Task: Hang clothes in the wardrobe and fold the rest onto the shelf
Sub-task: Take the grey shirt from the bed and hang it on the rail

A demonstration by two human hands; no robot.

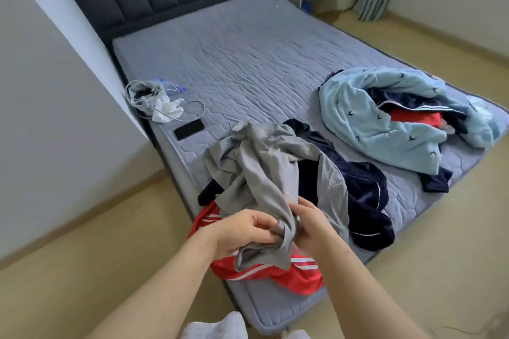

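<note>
**WHILE BOTH HANDS HOLD THE GREY GARMENT: HANDLING NOTES**

Because the grey garment [264, 173] is thin, soft cloth, it is judged light, limp and free of any stiff part. It drapes and bunches rather than keeping a shape. Clock positions are read on the mattress [248, 49], with 12 at the headboard.

**Location.** The garment lies crumpled at 6 o'clock on the mattress, with its near end lifted off the surface. It overlaps a red garment [289, 275] with white stripes at 6 o'clock and a navy garment [366, 192] at 5 o'clock.

**Grip.** The left hand [242, 231] pinches a bunched edge between thumb and curled fingers. The right hand [308, 224] closes round the same bunch from the 3 o'clock side.

**Recommended hold.** The best hold is judged to be 2 spread points along an edge or at the shoulders, so that the cloth hangs flat for a hanger or a fold. A single bunched hold is likely to let it twist. The garments underneath may drag along with it.

**Markings.** No brand, label or writing is legible on any garment. The pale blue fleece [358, 124] at 3 o'clock carries only small dark bird-shaped prints. The phone [189, 129] at 9 o'clock shows a dark screen.
</note>
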